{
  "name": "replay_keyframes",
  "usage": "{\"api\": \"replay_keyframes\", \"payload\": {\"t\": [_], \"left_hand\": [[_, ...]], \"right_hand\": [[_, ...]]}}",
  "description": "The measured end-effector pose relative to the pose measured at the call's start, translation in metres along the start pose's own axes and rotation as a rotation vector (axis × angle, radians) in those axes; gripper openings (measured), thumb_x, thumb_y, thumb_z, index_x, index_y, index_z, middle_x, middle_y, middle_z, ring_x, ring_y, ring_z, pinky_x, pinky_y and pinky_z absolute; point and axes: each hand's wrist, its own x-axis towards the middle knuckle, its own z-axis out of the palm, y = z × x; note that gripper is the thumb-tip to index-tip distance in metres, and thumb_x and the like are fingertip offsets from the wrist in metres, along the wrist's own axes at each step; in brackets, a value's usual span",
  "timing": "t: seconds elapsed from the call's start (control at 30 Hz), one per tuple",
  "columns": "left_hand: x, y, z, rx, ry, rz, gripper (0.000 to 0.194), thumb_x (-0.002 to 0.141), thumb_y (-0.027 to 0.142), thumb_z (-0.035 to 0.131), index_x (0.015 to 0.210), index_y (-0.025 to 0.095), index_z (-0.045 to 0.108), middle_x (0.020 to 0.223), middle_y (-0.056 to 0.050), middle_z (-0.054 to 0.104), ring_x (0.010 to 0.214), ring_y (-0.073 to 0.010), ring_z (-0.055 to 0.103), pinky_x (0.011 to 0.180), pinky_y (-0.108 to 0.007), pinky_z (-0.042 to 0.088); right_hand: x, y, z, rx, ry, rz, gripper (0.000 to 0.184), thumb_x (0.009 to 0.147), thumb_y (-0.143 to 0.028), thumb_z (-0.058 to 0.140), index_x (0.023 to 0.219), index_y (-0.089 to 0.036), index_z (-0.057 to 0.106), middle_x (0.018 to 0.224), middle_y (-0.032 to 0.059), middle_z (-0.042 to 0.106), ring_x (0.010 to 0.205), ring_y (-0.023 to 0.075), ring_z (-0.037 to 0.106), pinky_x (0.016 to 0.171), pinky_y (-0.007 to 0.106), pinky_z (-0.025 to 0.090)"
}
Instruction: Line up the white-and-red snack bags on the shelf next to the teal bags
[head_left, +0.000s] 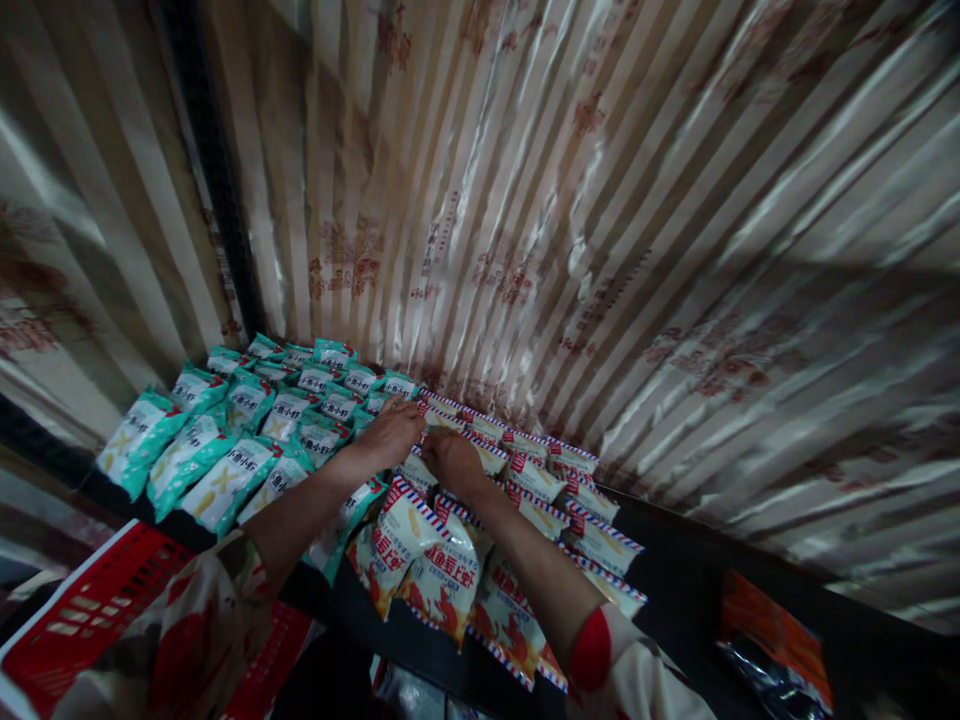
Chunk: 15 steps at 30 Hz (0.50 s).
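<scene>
My left hand (393, 434) reaches to the back rows where two kinds of snack bags meet. Its fingers are closed at the striped edge of a cream snack bag (442, 404). Close beside it, my right hand (454, 463) is curled down among the same cream bags, fingers bent and pinched on a bag's edge; its fingertips are partly hidden. Left of my hands stand rows of teal-and-white snack bags (289, 412). In front of them, larger cream-and-orange bags (442, 575) with striped edges lean in a row, partly covered by my right forearm.
A dark shelf (667, 570) carries the bags. An orange-and-black packet (776, 640) lies at its right. Behind rises a pleated, printed beige sheet (525, 200), with a dark upright post (206, 150) at left. A red plastic basket (97, 600) is below left.
</scene>
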Motion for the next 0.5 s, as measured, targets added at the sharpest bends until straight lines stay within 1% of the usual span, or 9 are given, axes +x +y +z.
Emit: {"api": "replay_keyframes", "payload": {"t": [0.1, 0.17, 0.2, 0.27, 0.33, 0.4, 0.43, 0.5], "left_hand": [[-0.015, 0.005, -0.011, -0.088, 0.214, -0.070, 0.017, 0.081, 0.013, 0.048, 0.086, 0.016, 0.064, 0.095, -0.007, 0.064, 0.108, -0.0209, 0.051, 0.103, -0.041, 0.033], [-0.035, 0.014, -0.017, -0.156, 0.389, -0.166, 0.021, 0.083, 0.012, 0.044, 0.091, 0.017, 0.062, 0.104, -0.007, 0.063, 0.114, -0.0207, 0.047, 0.101, -0.040, 0.037], [-0.047, 0.022, -0.018, -0.190, 0.485, -0.230, 0.022, 0.084, 0.012, 0.042, 0.092, 0.017, 0.062, 0.105, -0.008, 0.062, 0.114, -0.0201, 0.048, 0.100, -0.040, 0.039], [-0.075, 0.044, -0.019, -0.225, 0.663, -0.355, 0.024, 0.085, 0.013, 0.041, 0.100, 0.017, 0.058, 0.112, -0.009, 0.058, 0.115, -0.0203, 0.048, 0.098, -0.041, 0.042], [-0.101, 0.075, -0.014, -0.204, 0.782, -0.424, 0.024, 0.084, 0.013, 0.044, 0.105, 0.017, 0.055, 0.118, -0.011, 0.055, 0.121, -0.0235, 0.043, 0.098, -0.044, 0.040], [-0.122, 0.108, -0.005, -0.182, 0.823, -0.448, 0.024, 0.083, 0.010, 0.045, 0.103, 0.018, 0.056, 0.118, -0.011, 0.054, 0.124, -0.0247, 0.041, 0.098, -0.045, 0.040], [-0.128, 0.123, 0.001, -0.177, 0.791, -0.450, 0.024, 0.083, 0.009, 0.045, 0.102, 0.019, 0.056, 0.121, -0.011, 0.053, 0.126, -0.0259, 0.038, 0.099, -0.046, 0.039], [-0.136, 0.146, 0.015, -0.157, 0.720, -0.466, 0.027, 0.083, 0.012, 0.049, 0.108, 0.018, 0.054, 0.129, -0.013, 0.046, 0.130, -0.0290, 0.031, 0.098, -0.047, 0.039]], "right_hand": [[-0.002, -0.004, -0.001, 0.022, 0.034, -0.027, 0.017, 0.084, -0.020, 0.048, 0.084, -0.016, 0.064, 0.088, 0.0094, 0.068, 0.088, 0.0176, 0.059, 0.082, 0.026, 0.039], [-0.003, -0.006, -0.001, 0.035, 0.051, -0.041, 0.014, 0.083, -0.018, 0.049, 0.083, -0.017, 0.063, 0.089, 0.0079, 0.067, 0.089, 0.0165, 0.058, 0.083, 0.025, 0.039], [-0.004, -0.006, 0.000, 0.044, 0.058, -0.046, 0.014, 0.082, -0.017, 0.049, 0.082, -0.017, 0.063, 0.089, 0.0073, 0.067, 0.089, 0.0160, 0.058, 0.083, 0.024, 0.039], [-0.004, -0.006, 0.000, 0.064, 0.068, -0.057, 0.013, 0.082, -0.016, 0.050, 0.081, -0.018, 0.062, 0.088, 0.0067, 0.066, 0.087, 0.0152, 0.058, 0.081, 0.023, 0.039], [-0.004, -0.006, 0.001, 0.084, 0.070, -0.065, 0.013, 0.082, -0.016, 0.049, 0.080, -0.017, 0.063, 0.087, 0.0068, 0.066, 0.086, 0.0151, 0.058, 0.080, 0.023, 0.039], [-0.003, -0.006, 0.002, 0.098, 0.066, -0.067, 0.014, 0.082, -0.018, 0.050, 0.079, -0.018, 0.063, 0.086, 0.0068, 0.066, 0.086, 0.0155, 0.058, 0.079, 0.024, 0.040], [-0.002, -0.006, 0.001, 0.100, 0.065, -0.065, 0.014, 0.082, -0.019, 0.050, 0.079, -0.018, 0.064, 0.085, 0.0066, 0.066, 0.087, 0.0157, 0.058, 0.079, 0.024, 0.040], [-0.002, -0.008, -0.001, 0.116, 0.062, -0.071, 0.013, 0.082, -0.019, 0.051, 0.079, -0.019, 0.064, 0.086, 0.0059, 0.066, 0.088, 0.0156, 0.057, 0.079, 0.024, 0.040]]}}
